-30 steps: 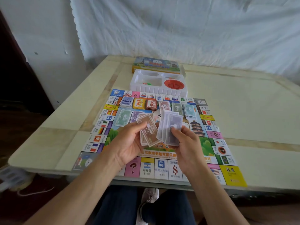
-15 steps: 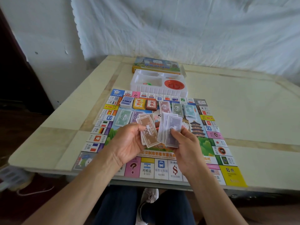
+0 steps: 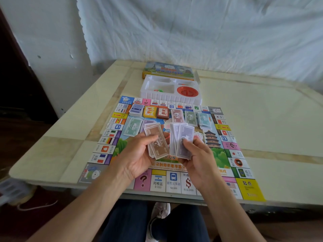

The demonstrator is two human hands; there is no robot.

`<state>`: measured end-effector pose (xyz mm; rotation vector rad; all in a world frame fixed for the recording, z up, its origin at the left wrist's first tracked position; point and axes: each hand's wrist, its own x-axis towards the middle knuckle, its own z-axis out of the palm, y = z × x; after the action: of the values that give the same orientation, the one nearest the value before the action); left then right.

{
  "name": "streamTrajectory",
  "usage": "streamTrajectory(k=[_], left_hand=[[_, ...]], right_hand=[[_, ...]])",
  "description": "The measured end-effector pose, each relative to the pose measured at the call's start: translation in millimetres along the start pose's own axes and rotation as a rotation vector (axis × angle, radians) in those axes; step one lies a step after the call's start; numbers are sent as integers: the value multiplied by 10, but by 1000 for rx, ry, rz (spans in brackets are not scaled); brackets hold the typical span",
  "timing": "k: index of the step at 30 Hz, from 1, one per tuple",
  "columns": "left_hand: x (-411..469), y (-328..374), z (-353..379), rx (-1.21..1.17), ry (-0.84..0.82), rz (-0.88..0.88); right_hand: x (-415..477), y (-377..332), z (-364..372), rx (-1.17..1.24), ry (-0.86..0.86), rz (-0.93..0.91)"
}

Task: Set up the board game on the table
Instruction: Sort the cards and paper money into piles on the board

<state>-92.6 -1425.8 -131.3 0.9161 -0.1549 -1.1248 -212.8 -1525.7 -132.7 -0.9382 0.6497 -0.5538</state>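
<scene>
The game board [image 3: 158, 183] lies flat on the table, its coloured squares facing up. My left hand [image 3: 138, 158] holds a small stack of brown play-money notes [image 3: 158, 143] above the board's middle. My right hand [image 3: 199, 158] grips a thicker fan of purple-grey notes [image 3: 183, 139], thumb pressed on the top one. Sorted piles lie along the board's far side: blue cards [image 3: 137, 109], yellow cards [image 3: 150, 111], red-brown cards [image 3: 163, 113], then pink [image 3: 177, 116], green [image 3: 190, 117] and light blue notes [image 3: 204, 119]. Another green pile [image 3: 133, 126] lies at left.
A white plastic insert tray [image 3: 157, 96] with a red round dish [image 3: 187, 91] and small pieces stands behind the board. The game box [image 3: 168, 70] lies behind that. The table edge [image 3: 174, 196] runs just under my wrists; my knees and a shoe show below.
The two stacks have drawn slightly closer together. My right thumb has slid on the top purple note. The piles on the board have not moved.
</scene>
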Motion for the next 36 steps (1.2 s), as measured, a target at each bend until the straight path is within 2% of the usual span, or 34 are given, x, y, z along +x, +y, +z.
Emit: streamTrajectory(k=[3, 5, 8, 10, 13, 20, 25, 29, 32, 34, 36], left_hand=[[-11, -14, 28, 17, 7, 2], [-21, -20, 27, 24, 23, 57], [-44, 13, -38, 133, 146, 220], [-64, 30, -74, 249, 235, 301], [-104, -17, -62, 373, 261, 298], [-89, -93, -14, 389, 183, 191], [-90, -136, -18, 389, 207, 202], [-89, -148, -27, 351, 217, 183], [-106, -153, -6, 376, 207, 182], [-90, -140, -10, 384, 270, 229], [-53, -107, -44, 315, 382, 297]], right_hand=[[-31, 2, 45, -110, -27, -36], [-27, -17, 46, -311, -1, -134], [6, -114, -9, -1021, 37, -491], [10, -141, -17, -1454, -12, -693], [40, -53, -53, -1694, -162, -670], [106, -20, -24, -1612, -157, -626], [87, 13, -43, -1660, -247, -573], [89, 3, -61, -1648, -241, -552], [93, 54, -32, -1741, -240, -569], [112, 26, -30, -1640, -174, -486], [120, -39, -27, -1276, -119, -294]])
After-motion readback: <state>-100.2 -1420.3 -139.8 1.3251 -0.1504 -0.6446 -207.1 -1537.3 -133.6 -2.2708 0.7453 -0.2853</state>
